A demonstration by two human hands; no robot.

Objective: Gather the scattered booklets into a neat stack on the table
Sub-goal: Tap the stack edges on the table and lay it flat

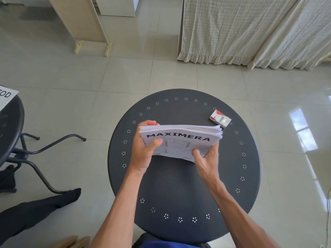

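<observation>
A stack of white booklets point(180, 138), the top one printed MAXIMERA, is held tilted above the middle of the round dark table point(179, 185). My left hand point(146, 149) grips its left edge, thumb on the cover. My right hand point(207, 158) holds the lower right corner, thumb on top and fingers underneath. The page edges at the far right are slightly fanned.
A red and white cigarette pack point(220, 119) lies on the table beyond the stack's right end. A second dark table point(10, 126) at the left edge carries a white sheet point(6, 97). A person's dark-clothed leg point(35, 210) lies on the tiled floor at lower left.
</observation>
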